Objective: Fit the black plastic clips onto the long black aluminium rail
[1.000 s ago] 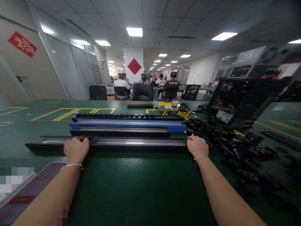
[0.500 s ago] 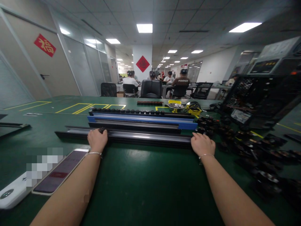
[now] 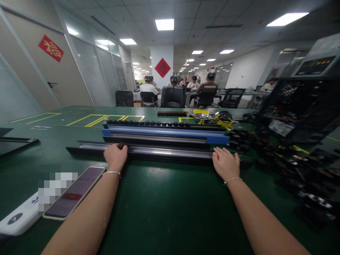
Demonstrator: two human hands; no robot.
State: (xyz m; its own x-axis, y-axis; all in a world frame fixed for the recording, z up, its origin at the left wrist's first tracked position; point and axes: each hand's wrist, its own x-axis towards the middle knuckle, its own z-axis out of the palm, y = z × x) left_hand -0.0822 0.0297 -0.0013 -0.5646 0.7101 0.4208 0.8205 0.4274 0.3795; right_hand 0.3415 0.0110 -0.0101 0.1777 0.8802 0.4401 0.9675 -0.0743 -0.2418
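Note:
A long black rail [image 3: 164, 151] with a shiny grey channel along its top lies across the green table in front of me. My left hand [image 3: 115, 156] is closed over its left part, with a small dark part [image 3: 120, 145] between thumb and fingers; details of that part are too small to make out. My right hand [image 3: 225, 163] lies over the rail near its right end, fingers curled on the far side. Just behind are a blue rail [image 3: 219, 137] and another black rail [image 3: 159, 139]. Farther back, a row of small black parts [image 3: 148, 123] sits on a strip.
On the left lie a phone [image 3: 75, 193] and a white oblong device [image 3: 22, 216]. Piles of dark parts [image 3: 289, 166] cover the right side, beside a black rack [image 3: 281, 109]. A metal bowl [image 3: 203, 116] and yellow tray stand at the back. People sit beyond the table.
The whole view has shifted slightly. My right hand has slid left along the rail, and its fingers are a little more spread. My left hand stays at about the same place on the rail.

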